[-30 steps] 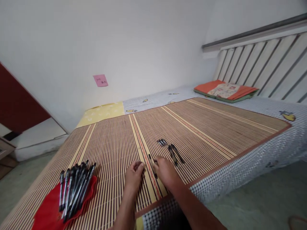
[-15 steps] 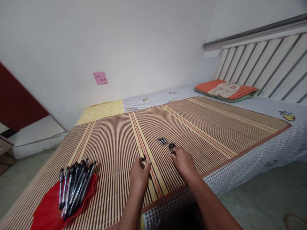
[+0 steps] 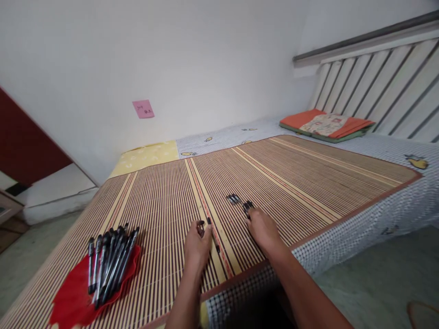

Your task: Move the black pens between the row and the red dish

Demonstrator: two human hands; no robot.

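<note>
While the left hand (image 3: 197, 244) rests on the mat (image 3: 291, 173) with its fingers curled around one end of a black pen (image 3: 213, 236), the pen lies flat on the mat's pale stripe, pointing away from the person. Just right of it, the right hand (image 3: 263, 230) lies palm down over a small pile of pens (image 3: 247, 207); whether it grips any cannot be told. Two caps (image 3: 233, 198) lie just beyond. Well to the left, a bundle of pens (image 3: 109, 258) lies on a red cloth (image 3: 70, 299). A pink note (image 3: 143, 109) on the wall carries writing too small to read.
</note>
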